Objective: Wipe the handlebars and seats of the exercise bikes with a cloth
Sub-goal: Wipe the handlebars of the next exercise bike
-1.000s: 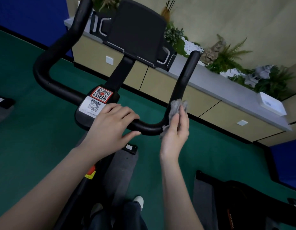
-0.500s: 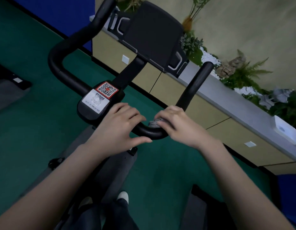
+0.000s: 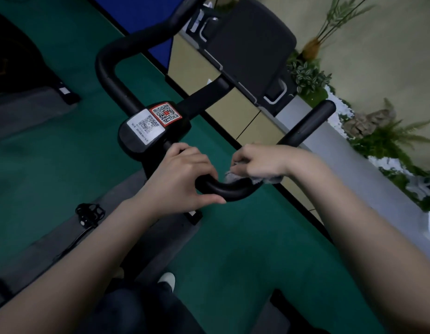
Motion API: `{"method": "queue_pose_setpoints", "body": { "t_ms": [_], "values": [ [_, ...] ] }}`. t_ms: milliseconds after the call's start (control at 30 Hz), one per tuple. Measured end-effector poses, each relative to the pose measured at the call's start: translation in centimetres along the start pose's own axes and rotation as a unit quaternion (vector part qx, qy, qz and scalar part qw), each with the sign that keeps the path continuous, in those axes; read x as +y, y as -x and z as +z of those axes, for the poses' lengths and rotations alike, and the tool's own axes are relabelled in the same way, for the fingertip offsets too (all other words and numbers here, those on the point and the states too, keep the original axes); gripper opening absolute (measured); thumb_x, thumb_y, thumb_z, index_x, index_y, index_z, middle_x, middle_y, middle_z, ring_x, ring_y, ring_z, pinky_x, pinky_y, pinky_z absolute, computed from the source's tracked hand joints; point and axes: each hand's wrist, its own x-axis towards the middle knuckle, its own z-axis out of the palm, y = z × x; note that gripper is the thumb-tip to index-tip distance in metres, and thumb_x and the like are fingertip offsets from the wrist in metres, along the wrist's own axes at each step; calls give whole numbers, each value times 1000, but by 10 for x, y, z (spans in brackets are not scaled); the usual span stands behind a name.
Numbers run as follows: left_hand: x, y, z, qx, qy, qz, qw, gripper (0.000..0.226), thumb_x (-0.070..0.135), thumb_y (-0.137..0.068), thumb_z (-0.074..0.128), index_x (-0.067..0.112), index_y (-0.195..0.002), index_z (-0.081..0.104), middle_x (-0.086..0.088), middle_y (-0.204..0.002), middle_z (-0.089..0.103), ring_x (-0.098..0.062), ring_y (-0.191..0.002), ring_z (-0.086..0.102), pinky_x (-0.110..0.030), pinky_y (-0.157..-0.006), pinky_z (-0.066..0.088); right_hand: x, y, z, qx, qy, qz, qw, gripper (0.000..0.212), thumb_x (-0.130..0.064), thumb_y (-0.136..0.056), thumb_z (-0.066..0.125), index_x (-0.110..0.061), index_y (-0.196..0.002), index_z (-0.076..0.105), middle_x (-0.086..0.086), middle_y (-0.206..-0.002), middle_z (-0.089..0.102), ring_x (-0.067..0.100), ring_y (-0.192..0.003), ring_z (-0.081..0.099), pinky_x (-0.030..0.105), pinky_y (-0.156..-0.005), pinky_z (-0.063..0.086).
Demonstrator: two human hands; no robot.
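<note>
**At the handlebar's near bend: two hands, one cloth**

On the near curve of the black handlebar, both hands meet. The left hand comes in from the lower left on a bare forearm, its back up toward the camera; its fingers curl over the top of the bar just right of the centre clamp, and the thumb lies stretched along the bar's near side, so the hand holds the bar itself. The right hand reaches in from the lower right with the wrist bent, knuckles pointing left toward the other hand. Its fingers are curled tight on a grey cloth, which is bunched between palm and bar, with frayed edges showing below the fingers and under the wrist. The cloth touches the handlebar where the bend begins to rise into the right-hand grip. The two hands are near each other but apart, with a short stretch of bare bar between them.

On the centre clamp sit two QR-code stickers, one white, one red. Beyond it rises the dark console panel. A pedal shows low on the left, over green floor.
</note>
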Motion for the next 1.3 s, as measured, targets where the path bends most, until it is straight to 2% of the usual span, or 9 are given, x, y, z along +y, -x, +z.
{"method": "queue_pose_setpoints", "body": {
  "t_ms": [200, 367, 567, 667, 767, 833, 967, 1100, 1300],
  "values": [
    [2, -1, 0, 7, -3, -5, 1000, 43, 65, -68, 69, 26, -86, 69, 14, -81, 62, -9, -84, 55, -28, -93, 27, 2, -2, 7, -28, -11, -35, 999, 22, -31, -95, 51, -23, -77, 60, 0, -59, 54, 17, -44, 45, 19, -38, 36],
    [4, -1, -2, -1, -1, -12, 1000, 42, 66, -68, 69, 28, -87, 69, 15, -84, 63, -7, -84, 55, -28, -93, 27, 9, -6, -4, 20, 82, -41, 996, 24, -32, -96, 49, -20, -80, 61, 1, -64, 56, 13, -41, 47, 15, -30, 32],
    [6, -3, -2, -7, -1, -27, 1000, 42, 66, -66, 68, 28, -85, 69, 15, -84, 63, -7, -85, 54, -29, -94, 26, 11, -4, 6, 27, 26, -74, 997, 24, -30, -94, 52, -21, -74, 60, -2, -52, 57, 8, -30, 43, 17, -35, 36],
    [5, -3, -3, -8, -1, -29, 1000, 44, 69, -66, 66, 29, -85, 68, 17, -84, 62, -5, -85, 53, -29, -93, 26, 22, 0, 13, 121, 47, -115, 985, 22, -28, -97, 48, -19, -83, 61, -5, -59, 59, 6, -48, 55, 16, -49, 38],
    [5, -3, -4, -18, 0, -30, 999, 43, 68, -66, 69, 29, -86, 68, 17, -84, 62, -4, -87, 53, -31, -95, 27, 42, 8, 47, 352, 48, -161, 921, 22, -24, -100, 46, -13, -96, 64, -7, -83, 60, 18, -85, 57, 26, -81, 33],
    [5, -4, -5, -32, -11, -27, 999, 43, 68, -67, 68, 30, -88, 68, 16, -87, 62, -5, -90, 53, -33, -97, 27, 44, 10, 79, 477, -23, -157, 864, 20, -19, -99, 48, -7, -103, 64, 0, -95, 62, 20, -95, 52, 33, -90, 35],
    [12, -8, -5, -39, -34, -13, 999, 50, 71, -75, 56, 27, -93, 69, 14, -89, 62, -8, -93, 56, -35, -103, 28, 36, -6, 113, 628, -130, -119, 758, 22, -10, -96, 48, 0, -109, 64, 6, -104, 64, 24, -112, 46, 47, -97, 40],
    [20, -16, -2, -53, -27, -2, 998, 55, 68, -82, 43, 24, -98, 70, 12, -90, 64, -11, -92, 56, -32, -98, 34, 19, -16, 117, 706, -250, -41, 662, 23, -6, -94, 50, 0, -112, 63, -11, -114, 56, 22, -118, 43, 36, -100, 41],
    [16, -18, 0, -54, -25, 16, 998, 52, 63, -85, 41, 21, -93, 72, 11, -86, 66, -13, -88, 58, -35, -89, 40, -15, -14, 133, 723, -416, 53, 549, 22, -14, -94, 57, -10, -113, 66, 3, -130, 54, 16, -124, 46, 18, -102, 36]
  ]
}}
